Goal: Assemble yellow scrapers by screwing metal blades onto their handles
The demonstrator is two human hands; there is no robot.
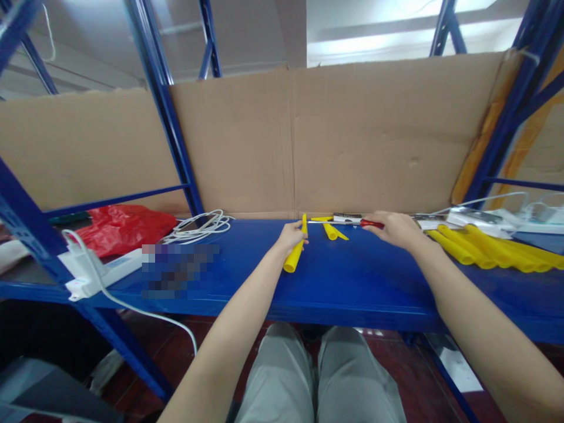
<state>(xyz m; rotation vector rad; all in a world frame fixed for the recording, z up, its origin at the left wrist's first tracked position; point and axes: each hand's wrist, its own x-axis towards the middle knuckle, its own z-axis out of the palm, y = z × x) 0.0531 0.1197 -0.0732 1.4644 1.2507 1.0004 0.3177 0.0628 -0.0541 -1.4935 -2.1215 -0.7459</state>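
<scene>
My left hand (292, 236) is closed around a yellow tube (294, 258), which slants with its open end toward me. In my right hand (390, 226) is the red handle of a screwdriver (371, 224). Its thin metal shaft points left, and the tip reaches the yellow tube beside my left fingers; whether it touches cannot be made out. Between the hands, just below the shaft, lie a short yellow tube (329, 231) and a pointed yellow piece (341, 235) on the blue shelf.
Several yellow tubes (493, 249) lie side by side at the right. A white power strip (110, 269), a coiled white cable (202, 226) and a red plastic bag (127, 228) are at the left. Cardboard (352, 141) stands behind the blue shelf (352, 282).
</scene>
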